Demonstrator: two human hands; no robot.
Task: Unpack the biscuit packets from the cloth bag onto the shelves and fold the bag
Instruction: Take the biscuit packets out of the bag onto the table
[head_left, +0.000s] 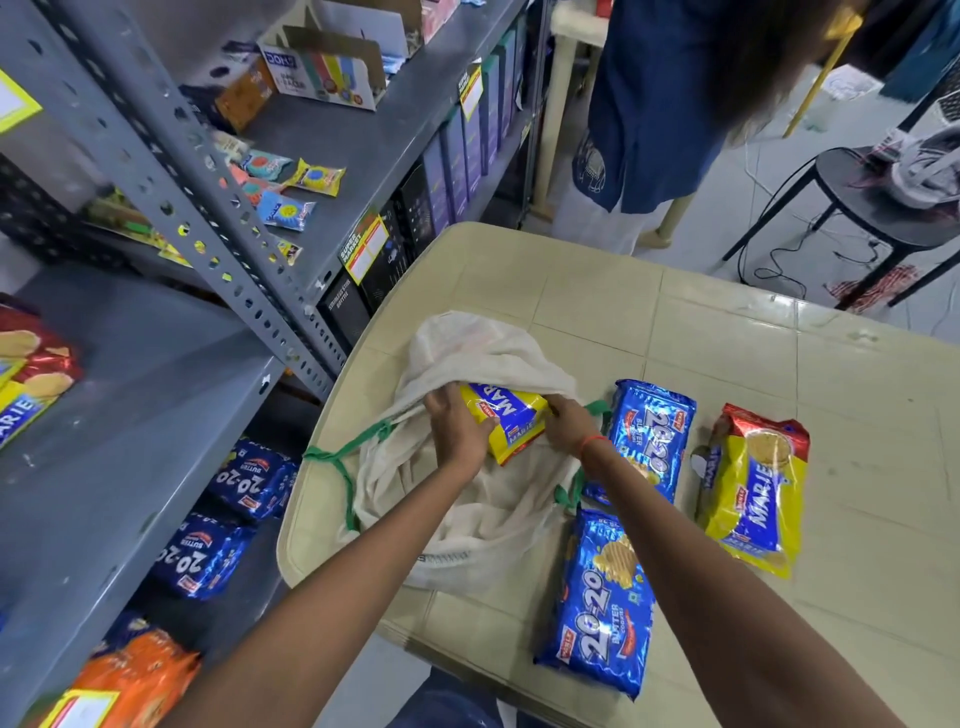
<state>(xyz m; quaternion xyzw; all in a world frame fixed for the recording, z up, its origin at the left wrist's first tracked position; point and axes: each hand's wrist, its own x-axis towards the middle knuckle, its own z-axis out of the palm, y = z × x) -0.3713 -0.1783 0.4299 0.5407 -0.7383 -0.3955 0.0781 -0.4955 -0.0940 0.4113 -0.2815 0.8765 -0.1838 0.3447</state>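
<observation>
the cloth bag lies crumpled on the beige worktop, its mouth open and its green handles trailing off the bag's left side over the worktop's edge. a yellow marie packet sits half out of the bag's mouth, its far end under the bag's folded cloth. the left hand grips the packet's left end, fingers curled over its edge. the right hand holds the packet's right end, fingers curled tight, their tips hidden against the bag's cloth; a red thread circles that wrist.

just right of the bag lie two blue 20-20 packets: the far 20-20 packet beside the bag's mouth, the near 20-20 packet beside the bag's bottom. further right of the bag, beyond those, lies a second marie packet.

left of the bag stand the grey metal shelves. on the low shelf just left of the bag sit more blue 20-20 packets; higher and further left of the bag a red and yellow marie packet lies on a shelf. beyond the bag, past the worktop's far edge, a person in a blue top stands.
</observation>
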